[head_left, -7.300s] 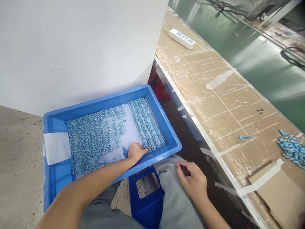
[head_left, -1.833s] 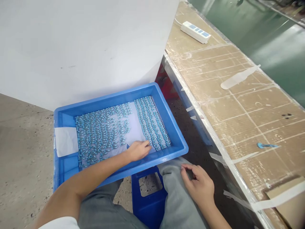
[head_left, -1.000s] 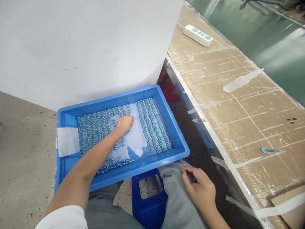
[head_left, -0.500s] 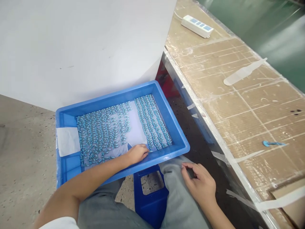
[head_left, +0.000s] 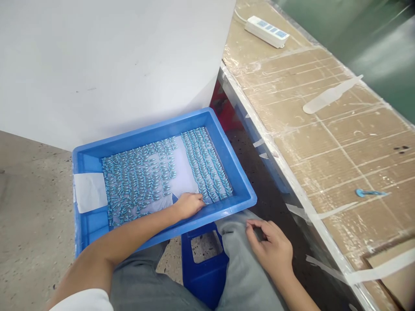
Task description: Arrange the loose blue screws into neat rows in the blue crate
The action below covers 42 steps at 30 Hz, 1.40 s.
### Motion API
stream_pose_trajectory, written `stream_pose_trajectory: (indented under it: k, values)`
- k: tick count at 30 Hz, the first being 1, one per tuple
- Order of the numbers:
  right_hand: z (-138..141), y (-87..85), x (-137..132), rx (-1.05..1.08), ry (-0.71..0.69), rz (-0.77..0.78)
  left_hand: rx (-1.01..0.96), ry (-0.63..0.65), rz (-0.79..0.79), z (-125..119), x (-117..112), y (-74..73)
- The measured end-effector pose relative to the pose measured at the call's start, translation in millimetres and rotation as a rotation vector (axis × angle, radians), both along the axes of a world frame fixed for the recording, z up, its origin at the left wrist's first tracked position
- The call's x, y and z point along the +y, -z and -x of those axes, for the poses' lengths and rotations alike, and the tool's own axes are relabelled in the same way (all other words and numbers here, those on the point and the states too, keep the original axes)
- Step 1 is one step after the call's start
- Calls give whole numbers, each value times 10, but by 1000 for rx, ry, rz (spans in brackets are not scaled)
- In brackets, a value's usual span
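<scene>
Small blue pieces lie in rows inside one blue tray: two blocks, too many to count, with a pale strip of liner between. Left hand at the near end of the right-hand block, fingers bunched; cannot tell whether it grips a piece. Left forearm crosses the near rim, hiding that corner. One white paper at the tray's left end. Right hand on the thigh, loosely curled; cannot tell if anything is pinched. Below, one blue stool. Right, a cardboard-covered table: one single blue piece, one power strip, its markings too small to read. White panel behind tray.
</scene>
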State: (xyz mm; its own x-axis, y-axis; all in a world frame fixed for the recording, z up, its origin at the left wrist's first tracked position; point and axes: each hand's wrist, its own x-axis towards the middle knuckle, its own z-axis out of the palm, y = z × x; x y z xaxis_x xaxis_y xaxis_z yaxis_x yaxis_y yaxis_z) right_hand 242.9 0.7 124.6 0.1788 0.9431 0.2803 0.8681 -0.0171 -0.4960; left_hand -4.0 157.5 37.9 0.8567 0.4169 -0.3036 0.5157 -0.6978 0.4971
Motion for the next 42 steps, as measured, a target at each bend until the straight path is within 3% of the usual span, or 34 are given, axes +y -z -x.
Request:
stream_pose_trajectory:
  k: [14,42]
  values:
    - [-16,15,-9,11,3,10,62,73,-89,-69,32,19]
    - [-24,37,-24,9,-1,18,-23,29,-89,-63,25,68]
